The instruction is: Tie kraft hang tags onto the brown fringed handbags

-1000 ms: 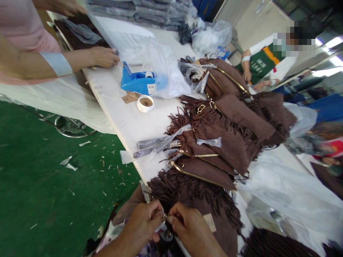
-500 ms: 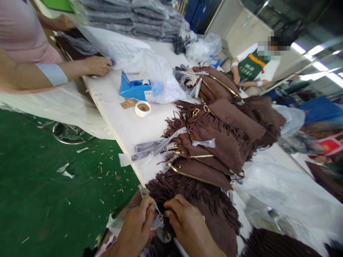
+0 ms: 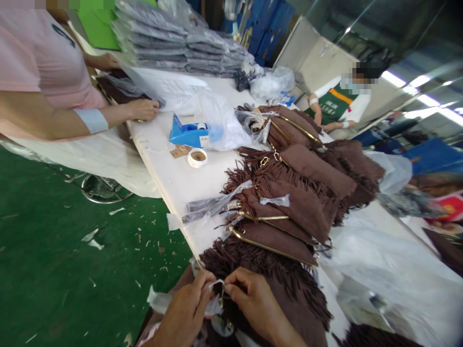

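Note:
Near the bottom of the head view, my left hand [image 3: 188, 306] is closed on a crumpled piece of clear plastic wrap [image 3: 216, 306]. Opposite it, my right hand [image 3: 258, 299] pinches a whitish end of the same wrap with thumb and forefinger. Gold-coloured hardware shows between the two hands, partly covered by the plastic. Under and beyond my hands lies a dark brown fringed handbag [image 3: 289, 294]. Just past it, more brown handbags [image 3: 278, 238] with gold frame edges lie overlapping on the white table [image 3: 170, 168].
A blue tape dispenser [image 3: 188, 132] and a white tape roll [image 3: 197, 157] sit on the table. At left a co-worker in pink [image 3: 72, 72] handles a brown item; another person [image 3: 336, 103] is at the back. Grey plastic-wrapped packs [image 3: 173, 48] are stacked far off.
My hands have come slightly closer together, and a whitish strip of the wrap now spans between their fingertips. The view has tilted a little, shifting the scene down and right.

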Motion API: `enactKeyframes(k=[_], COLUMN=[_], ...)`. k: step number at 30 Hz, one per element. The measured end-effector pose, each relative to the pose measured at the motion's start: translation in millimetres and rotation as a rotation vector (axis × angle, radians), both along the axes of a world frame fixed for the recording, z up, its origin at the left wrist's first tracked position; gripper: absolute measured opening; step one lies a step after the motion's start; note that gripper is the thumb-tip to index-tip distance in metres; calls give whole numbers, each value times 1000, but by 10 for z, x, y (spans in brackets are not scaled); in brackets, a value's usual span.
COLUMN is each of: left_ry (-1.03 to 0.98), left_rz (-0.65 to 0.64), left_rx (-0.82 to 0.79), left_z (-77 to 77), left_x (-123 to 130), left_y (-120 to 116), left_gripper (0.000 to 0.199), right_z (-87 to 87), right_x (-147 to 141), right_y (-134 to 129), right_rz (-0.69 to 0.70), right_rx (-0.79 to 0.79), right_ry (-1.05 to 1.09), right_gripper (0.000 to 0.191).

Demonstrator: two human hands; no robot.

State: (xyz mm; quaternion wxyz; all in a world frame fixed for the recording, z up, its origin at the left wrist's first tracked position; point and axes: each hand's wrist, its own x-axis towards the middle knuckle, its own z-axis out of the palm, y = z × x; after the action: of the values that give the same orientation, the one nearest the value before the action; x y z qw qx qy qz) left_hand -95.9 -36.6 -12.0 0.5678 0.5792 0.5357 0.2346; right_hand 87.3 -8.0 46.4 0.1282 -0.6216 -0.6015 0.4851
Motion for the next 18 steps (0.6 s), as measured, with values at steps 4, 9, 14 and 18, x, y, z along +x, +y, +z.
enactKeyframes(k=[4,9,14,18], left_ry=[99,119,-113,-300], left_rz=[13,154,183,229], left_rx=[22,27,-169,-248], left_z=[70,145,160,43], left_x=[-73,1,197,276], left_y=[-35,-49,20,24], left_gripper=[31,28,14,25], right_z=[-17,-6,24,41], right_x=[32,30,5,9], right_y=[-27,-51,-67,-82], right_rz=[-78,-140,-148,-152], right_rx=[-61,-114,-105,-53], right_ry=[63,118,155,149], right_gripper=[15,17,18,16])
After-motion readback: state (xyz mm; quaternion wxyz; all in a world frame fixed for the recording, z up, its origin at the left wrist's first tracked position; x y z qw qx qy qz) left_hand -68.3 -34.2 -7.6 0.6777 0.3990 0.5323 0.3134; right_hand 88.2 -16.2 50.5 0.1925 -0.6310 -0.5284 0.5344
